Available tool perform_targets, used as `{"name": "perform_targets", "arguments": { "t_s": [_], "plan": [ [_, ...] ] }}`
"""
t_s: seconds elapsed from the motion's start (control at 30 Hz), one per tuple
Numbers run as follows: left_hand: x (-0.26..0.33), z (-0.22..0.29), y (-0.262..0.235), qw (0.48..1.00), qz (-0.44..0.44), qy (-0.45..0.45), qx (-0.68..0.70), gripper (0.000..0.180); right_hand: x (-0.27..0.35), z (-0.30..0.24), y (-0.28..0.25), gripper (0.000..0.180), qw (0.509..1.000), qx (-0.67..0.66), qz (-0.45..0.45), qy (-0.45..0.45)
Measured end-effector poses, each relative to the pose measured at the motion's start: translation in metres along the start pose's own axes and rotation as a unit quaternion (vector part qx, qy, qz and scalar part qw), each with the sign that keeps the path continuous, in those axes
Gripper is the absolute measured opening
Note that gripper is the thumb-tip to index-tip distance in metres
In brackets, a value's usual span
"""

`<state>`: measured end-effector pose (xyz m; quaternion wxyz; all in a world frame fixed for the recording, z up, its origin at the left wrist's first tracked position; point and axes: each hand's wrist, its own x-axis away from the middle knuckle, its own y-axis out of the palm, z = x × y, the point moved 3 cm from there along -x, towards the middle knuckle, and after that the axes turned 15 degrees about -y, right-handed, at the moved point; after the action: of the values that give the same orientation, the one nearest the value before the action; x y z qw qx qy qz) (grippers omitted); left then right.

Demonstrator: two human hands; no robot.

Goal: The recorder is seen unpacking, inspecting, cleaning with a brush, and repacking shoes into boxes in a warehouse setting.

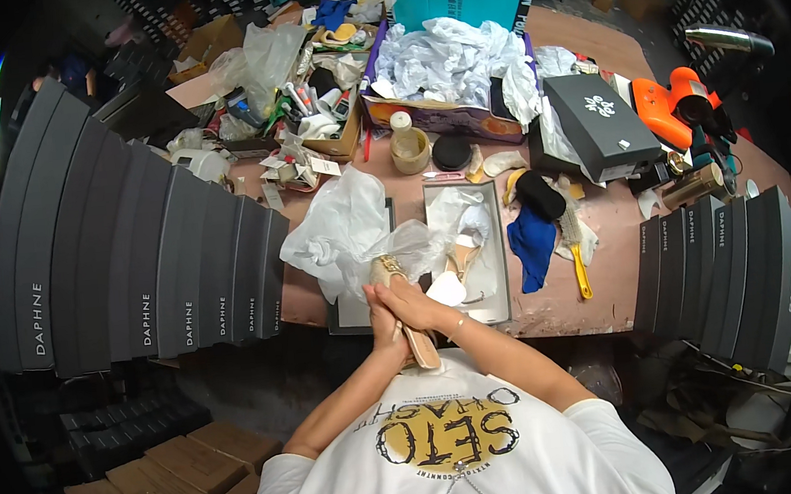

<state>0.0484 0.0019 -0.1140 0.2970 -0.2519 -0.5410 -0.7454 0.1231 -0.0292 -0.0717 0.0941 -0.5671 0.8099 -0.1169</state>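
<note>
Close to my body, a beige sandal (423,349) is held between my hands, its toe end with a gold-coloured ornament pointing away from me. My left hand (383,324) wraps its left side. Lying over the top from the right, my right hand (416,305) presses against the upper. Just beyond, an open grey shoe box (502,280) contains a second sandal (459,258), white tissue and a white card-like piece (446,289). Crumpled white tissue paper (337,222) spreads over another grey box part (350,317) at the left.
Grey shoe boxes (76,247) stand stacked at the left, with more (725,246) at the right. A blue cloth (531,249) and a yellow-handled brush (579,264) lie right of the open box. Behind are a jar (410,152) and a carton of crumpled paper (455,63).
</note>
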Motion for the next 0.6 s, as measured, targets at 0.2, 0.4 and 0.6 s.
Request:
{"name": "perform_targets", "arguments": {
  "t_s": [0.2,0.4,0.6],
  "plan": [
    [0.0,0.02,-0.004,0.996,0.002,-0.089,-0.032,0.068,0.011,-0.022,-0.011,0.076,0.994,0.032,-0.033,0.095],
    [-0.019,0.075,-0.002,0.989,-0.036,-0.089,-0.112,0.064,-0.001,-0.024,0.008,0.079,0.991,0.11,-0.056,-0.044],
    [-0.005,0.098,0.003,0.991,-0.01,-0.068,-0.115,0.059,-0.021,-0.031,0.02,0.074,0.99,0.114,-0.001,-0.084]
  ]
}}
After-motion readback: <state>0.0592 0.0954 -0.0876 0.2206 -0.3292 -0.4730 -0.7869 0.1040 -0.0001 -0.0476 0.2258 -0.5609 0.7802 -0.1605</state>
